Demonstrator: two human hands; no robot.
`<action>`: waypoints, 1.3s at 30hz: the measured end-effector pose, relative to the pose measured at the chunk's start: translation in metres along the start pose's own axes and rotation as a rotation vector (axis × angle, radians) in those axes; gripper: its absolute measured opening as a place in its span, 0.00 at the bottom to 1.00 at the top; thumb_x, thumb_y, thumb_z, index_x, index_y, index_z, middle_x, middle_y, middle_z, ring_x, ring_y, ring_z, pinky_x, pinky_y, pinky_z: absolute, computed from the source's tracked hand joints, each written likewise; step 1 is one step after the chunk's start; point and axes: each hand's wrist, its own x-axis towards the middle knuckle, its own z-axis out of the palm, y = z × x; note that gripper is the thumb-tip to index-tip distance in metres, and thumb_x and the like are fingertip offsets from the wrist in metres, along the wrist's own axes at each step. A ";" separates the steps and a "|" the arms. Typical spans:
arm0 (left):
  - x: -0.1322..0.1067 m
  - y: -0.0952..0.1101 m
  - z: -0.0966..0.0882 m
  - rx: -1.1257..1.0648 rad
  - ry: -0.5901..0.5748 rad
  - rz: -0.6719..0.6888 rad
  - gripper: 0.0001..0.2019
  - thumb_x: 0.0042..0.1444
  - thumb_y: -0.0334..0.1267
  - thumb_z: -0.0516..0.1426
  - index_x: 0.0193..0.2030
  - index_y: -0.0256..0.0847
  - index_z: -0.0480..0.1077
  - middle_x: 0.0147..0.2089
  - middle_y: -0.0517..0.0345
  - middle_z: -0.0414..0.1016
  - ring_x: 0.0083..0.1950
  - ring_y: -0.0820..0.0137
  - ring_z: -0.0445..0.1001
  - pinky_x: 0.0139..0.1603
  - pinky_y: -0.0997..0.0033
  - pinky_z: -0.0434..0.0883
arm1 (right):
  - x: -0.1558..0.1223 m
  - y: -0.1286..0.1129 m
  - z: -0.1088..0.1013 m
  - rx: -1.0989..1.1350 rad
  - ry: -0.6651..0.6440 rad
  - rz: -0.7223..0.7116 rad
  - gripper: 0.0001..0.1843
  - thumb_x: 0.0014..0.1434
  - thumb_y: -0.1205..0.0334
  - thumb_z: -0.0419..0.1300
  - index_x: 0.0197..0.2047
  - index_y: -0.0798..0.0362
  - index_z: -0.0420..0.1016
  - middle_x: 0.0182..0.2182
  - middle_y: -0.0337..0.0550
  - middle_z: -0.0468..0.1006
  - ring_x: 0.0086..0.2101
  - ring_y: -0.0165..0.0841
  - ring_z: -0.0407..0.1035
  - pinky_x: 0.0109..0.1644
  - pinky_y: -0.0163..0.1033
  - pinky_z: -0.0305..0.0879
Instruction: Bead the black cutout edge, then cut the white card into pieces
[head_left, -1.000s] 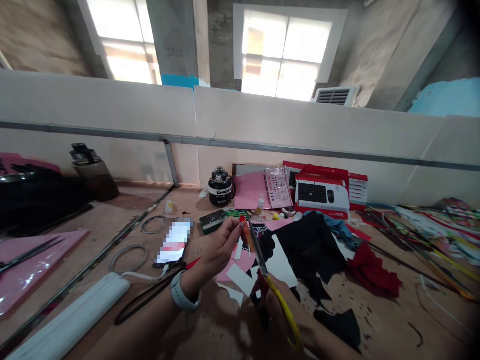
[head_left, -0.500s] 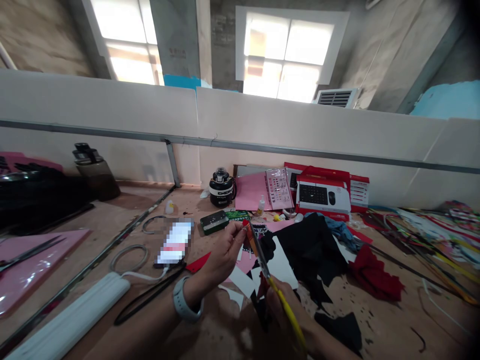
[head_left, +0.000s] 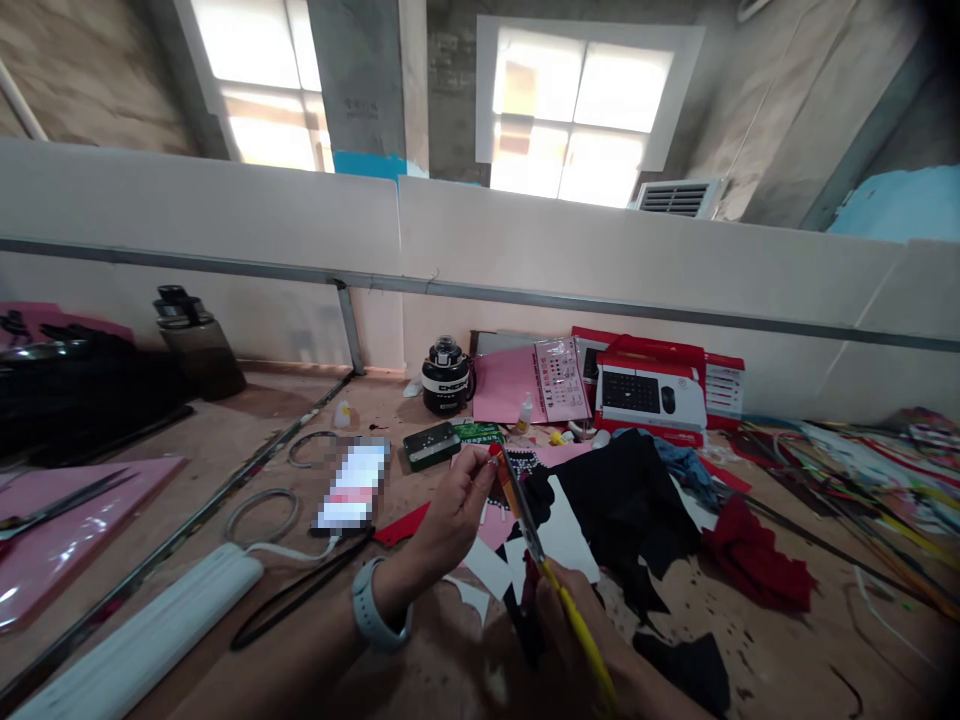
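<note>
My left hand (head_left: 454, 505), wearing a grey-banded watch on the wrist, is closed in a pinch. A small red piece (head_left: 495, 452) shows at its fingertips; its kind is too small to make out. My right hand (head_left: 574, 615) is wrapped round the handles of a pair of scissors (head_left: 531, 530) with a yellow grip. The blades point up and away, and their tips meet the red piece beside my left fingertips. Under the hands lie white sheets (head_left: 487, 568) and a dark piece edged with white beads (head_left: 525, 462).
Black fabric (head_left: 626, 490) and crumpled red fabric (head_left: 757, 555) lie to the right, near colourful cords (head_left: 885, 500). A phone (head_left: 351, 485), a power strip (head_left: 150, 640) and a dark green tin (head_left: 431, 445) lie left. Behind stand a black bottle (head_left: 446, 375) and a keyboard box (head_left: 651, 395).
The view has shifted slightly, so everything sits a little further right. Both hands keep almost the same pose, with the scissor tips still at the red piece.
</note>
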 end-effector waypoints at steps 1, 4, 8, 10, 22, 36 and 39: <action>0.000 0.000 0.000 -0.005 0.003 -0.004 0.10 0.67 0.44 0.48 0.38 0.42 0.63 0.35 0.60 0.62 0.37 0.71 0.60 0.41 0.70 0.62 | 0.000 0.000 0.001 -0.002 0.009 0.007 0.31 0.63 0.33 0.39 0.30 0.52 0.62 0.23 0.36 0.61 0.24 0.28 0.53 0.27 0.35 0.53; 0.000 0.002 0.001 -0.015 0.006 -0.010 0.10 0.67 0.44 0.48 0.38 0.42 0.63 0.35 0.59 0.62 0.37 0.70 0.60 0.41 0.70 0.62 | 0.000 0.002 0.004 -0.018 0.032 0.021 0.31 0.64 0.33 0.38 0.28 0.52 0.60 0.22 0.35 0.60 0.23 0.28 0.53 0.27 0.35 0.53; 0.000 0.007 0.002 -0.033 0.011 -0.014 0.11 0.66 0.44 0.49 0.37 0.41 0.64 0.35 0.59 0.63 0.36 0.70 0.61 0.40 0.70 0.63 | 0.000 0.005 0.005 -0.029 0.027 0.029 0.32 0.64 0.33 0.37 0.28 0.52 0.60 0.21 0.36 0.61 0.22 0.28 0.54 0.26 0.35 0.53; 0.000 0.007 0.002 -0.040 0.016 -0.018 0.11 0.66 0.44 0.49 0.37 0.41 0.64 0.35 0.59 0.63 0.36 0.70 0.61 0.40 0.70 0.63 | 0.000 0.004 0.004 -0.028 0.031 0.030 0.32 0.63 0.32 0.37 0.28 0.52 0.61 0.22 0.37 0.63 0.23 0.28 0.56 0.26 0.35 0.54; -0.001 0.001 0.004 -0.092 0.028 -0.046 0.11 0.66 0.46 0.49 0.38 0.42 0.64 0.36 0.59 0.63 0.38 0.69 0.62 0.41 0.70 0.63 | -0.001 -0.005 0.000 -0.112 -0.021 -0.017 0.32 0.64 0.34 0.38 0.32 0.53 0.67 0.26 0.43 0.72 0.26 0.33 0.65 0.30 0.38 0.61; -0.005 0.000 0.006 -0.129 0.090 -0.043 0.10 0.65 0.46 0.51 0.38 0.42 0.64 0.37 0.58 0.65 0.38 0.69 0.63 0.39 0.71 0.62 | -0.006 -0.014 -0.016 -0.146 -0.043 -0.005 0.16 0.65 0.57 0.58 0.54 0.54 0.70 0.52 0.47 0.72 0.46 0.39 0.71 0.48 0.48 0.71; -0.004 0.000 0.006 -0.136 0.081 -0.017 0.10 0.66 0.45 0.50 0.38 0.42 0.64 0.37 0.59 0.64 0.39 0.69 0.63 0.41 0.71 0.63 | -0.005 -0.015 -0.016 -0.155 -0.054 -0.008 0.15 0.66 0.58 0.57 0.54 0.54 0.70 0.52 0.47 0.72 0.46 0.38 0.71 0.48 0.48 0.71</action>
